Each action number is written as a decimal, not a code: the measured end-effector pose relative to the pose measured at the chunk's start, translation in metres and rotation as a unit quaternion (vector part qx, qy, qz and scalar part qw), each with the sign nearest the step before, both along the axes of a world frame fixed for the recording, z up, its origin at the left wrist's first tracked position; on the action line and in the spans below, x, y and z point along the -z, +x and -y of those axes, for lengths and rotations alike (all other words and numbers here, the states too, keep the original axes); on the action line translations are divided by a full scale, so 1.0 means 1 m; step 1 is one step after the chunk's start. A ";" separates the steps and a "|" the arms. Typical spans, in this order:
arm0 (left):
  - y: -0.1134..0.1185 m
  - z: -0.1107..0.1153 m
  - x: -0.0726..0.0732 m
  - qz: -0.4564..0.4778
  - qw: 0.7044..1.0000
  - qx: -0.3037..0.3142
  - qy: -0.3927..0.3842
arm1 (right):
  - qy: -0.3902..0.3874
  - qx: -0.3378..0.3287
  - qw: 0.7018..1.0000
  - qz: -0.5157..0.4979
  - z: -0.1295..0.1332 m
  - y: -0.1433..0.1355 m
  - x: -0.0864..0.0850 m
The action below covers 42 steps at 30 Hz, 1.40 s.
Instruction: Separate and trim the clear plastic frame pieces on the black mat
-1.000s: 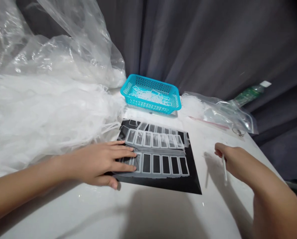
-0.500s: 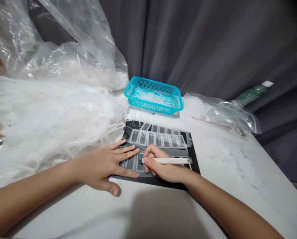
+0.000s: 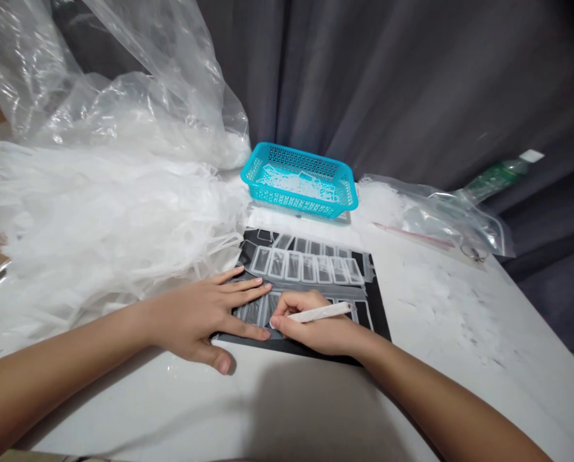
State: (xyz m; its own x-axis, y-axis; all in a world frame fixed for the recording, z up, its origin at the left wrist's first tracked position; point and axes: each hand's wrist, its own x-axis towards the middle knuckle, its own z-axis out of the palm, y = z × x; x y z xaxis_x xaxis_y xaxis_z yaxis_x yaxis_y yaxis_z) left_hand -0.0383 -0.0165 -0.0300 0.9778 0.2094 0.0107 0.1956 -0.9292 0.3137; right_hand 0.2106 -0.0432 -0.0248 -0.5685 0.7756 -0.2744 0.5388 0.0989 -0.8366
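Note:
My left hand (image 3: pixel 202 321) lies flat with fingers spread, fingertips resting on the left part of a black mat (image 3: pixel 381 314). On the mat lies a grey translucent sheet (image 3: pixel 315 290) with rows of white-edged rectangular frames (image 3: pixel 308 266). My right hand (image 3: pixel 310 324) grips a slim white pen-shaped tool (image 3: pixel 322 312), its end pointing down at the lower row beside my left fingertips. The tool's tip is too small to make out. My right fingers hide part of that lower row.
A heap of white, thin plastic pieces (image 3: pixel 99 218) covers the left side, below a large clear bag (image 3: pixel 137 96). Behind the mat stands a blue basket (image 3: pixel 299 204) holding white bits. At right lie a clear bag (image 3: pixel 435 218), a green bottle (image 3: pixel 498 178) and scattered scraps (image 3: pixel 460 321).
My right hand has shifted slightly left, and the tool's rear end has tilted up and moved left. The left hand stays flat in place.

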 end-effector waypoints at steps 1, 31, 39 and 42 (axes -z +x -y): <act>0.000 0.000 0.000 0.007 1.000 -0.002 -0.003 | 0.026 -0.018 0.999 0.007 0.002 0.000 0.000; -0.020 0.000 -0.017 0.068 0.998 -0.009 -0.015 | 0.225 0.212 0.790 0.529 0.032 0.159 -0.036; -0.022 -0.004 -0.019 0.093 0.995 -0.007 -0.039 | 0.228 0.079 0.941 0.237 0.014 0.051 -0.052; -0.021 -0.002 -0.019 0.079 0.997 -0.009 -0.021 | 0.213 0.007 0.974 0.071 0.010 0.007 -0.040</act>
